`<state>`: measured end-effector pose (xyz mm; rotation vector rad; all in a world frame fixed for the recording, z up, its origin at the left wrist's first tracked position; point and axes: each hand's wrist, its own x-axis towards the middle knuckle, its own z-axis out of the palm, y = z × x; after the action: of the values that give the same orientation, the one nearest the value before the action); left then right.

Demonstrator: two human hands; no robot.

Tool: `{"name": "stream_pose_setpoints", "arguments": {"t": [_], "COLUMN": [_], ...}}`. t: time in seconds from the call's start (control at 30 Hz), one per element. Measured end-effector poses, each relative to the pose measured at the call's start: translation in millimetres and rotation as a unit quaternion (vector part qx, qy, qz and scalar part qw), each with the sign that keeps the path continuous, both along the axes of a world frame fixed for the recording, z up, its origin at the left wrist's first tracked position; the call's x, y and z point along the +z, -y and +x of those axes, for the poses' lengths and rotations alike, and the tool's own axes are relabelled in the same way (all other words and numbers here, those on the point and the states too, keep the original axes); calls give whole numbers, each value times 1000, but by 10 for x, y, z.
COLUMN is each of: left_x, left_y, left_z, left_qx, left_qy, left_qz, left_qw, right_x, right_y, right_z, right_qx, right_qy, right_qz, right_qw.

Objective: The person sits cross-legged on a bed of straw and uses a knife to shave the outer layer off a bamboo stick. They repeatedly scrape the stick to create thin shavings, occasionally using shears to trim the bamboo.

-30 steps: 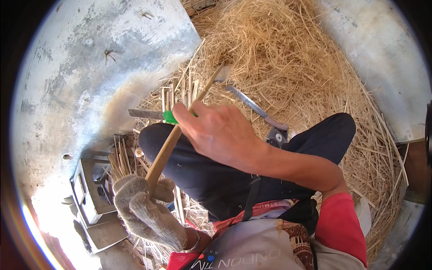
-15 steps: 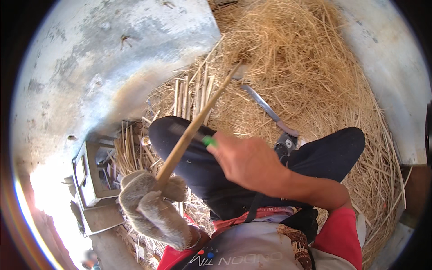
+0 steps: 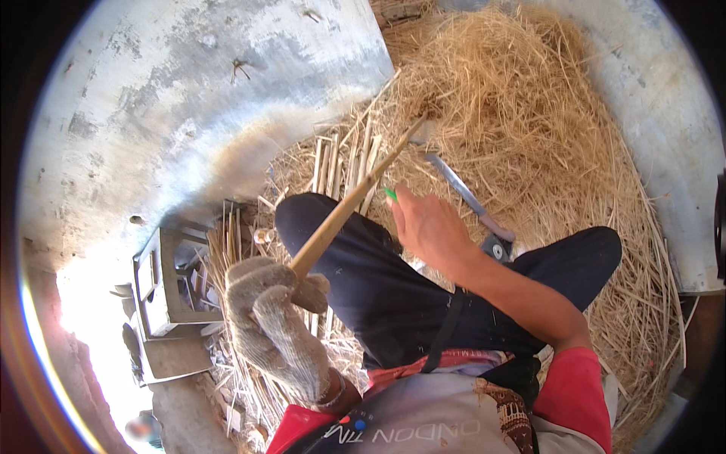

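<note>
One great heap of dry straw (image 3: 529,129) fills the upper right of the frame, spilling down round the seated person's dark-trousered knee (image 3: 363,265), with a pale concrete floor (image 3: 166,98) taking the upper left and a small grey metal box frame (image 3: 170,291) at the left edge. Next in size come the split cane strips (image 3: 344,163) lying loose on the straw above the knee, and a long knife (image 3: 465,193) resting on the straw to the right of centre, its handle end near the right leg. The thing being worked is a long bamboo stick (image 3: 355,200), running from centre-left up toward the top centre, its far end over the straw. The left hand (image 3: 272,325), in a coarse knitted glove, is closed firmly round the stick's lower end. The bare right hand (image 3: 427,227) sits just beside the stick's middle, fingers curled round something small and green (image 3: 390,194); I cannot tell what it is, nor whether the hand touches the stick. That stick looks light, stiff and straight, likely splintery along its edges, so the gloved grip low on the shaft seems the sensible place to take it.
</note>
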<state>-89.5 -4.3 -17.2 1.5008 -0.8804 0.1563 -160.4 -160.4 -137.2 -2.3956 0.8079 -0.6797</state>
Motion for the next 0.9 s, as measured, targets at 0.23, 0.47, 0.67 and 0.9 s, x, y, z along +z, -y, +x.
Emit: {"name": "stream_pose_setpoints", "arguments": {"t": [0.23, 0.47, 0.67, 0.9], "left_x": [-80, -138, -138, -159], "left_y": [50, 3, -6, -22], "left_z": [-66, 2, 61, 112], "left_qx": [65, 47, 36, 37], "left_qy": [-43, 3, 41, 95], "left_qz": [-20, -12, -1, 1], "left_qw": [997, 999, 999, 995], "right_x": [438, 682, -25, 150], "right_y": [-206, -82, 121, -224], "right_z": [-1, -45, -22, -67], "right_qx": [88, 87, 14, 115], "right_qy": [82, 87, -27, 98], "right_qz": [65, 48, 33, 50], "right_qw": [991, 991, 999, 987]}}
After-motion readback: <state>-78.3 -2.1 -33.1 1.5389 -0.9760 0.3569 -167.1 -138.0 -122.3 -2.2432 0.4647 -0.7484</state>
